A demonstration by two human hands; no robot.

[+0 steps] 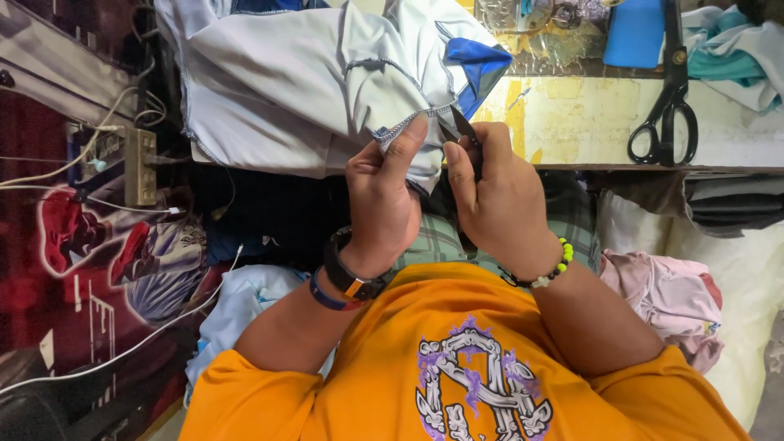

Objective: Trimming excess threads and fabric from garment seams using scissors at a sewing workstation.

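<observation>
Orange shirt (392, 359) lay nearest, while at the surface's (588, 122) front edge the left hand (380, 200) pinched the white garment's (310, 82) seam and the right hand (498, 196) closed on small snips (464, 126), which, held so close, could nick fabric or thumb.

We see a white shirt (302, 82) with blue parts bunched up on the bench (588, 122), its stitched edge hanging off the front toward us. Our left hand (380, 204) pinches that edge. Our right hand (498, 200) holds small dark snips (464, 128), their tips right at the seam.
</observation>
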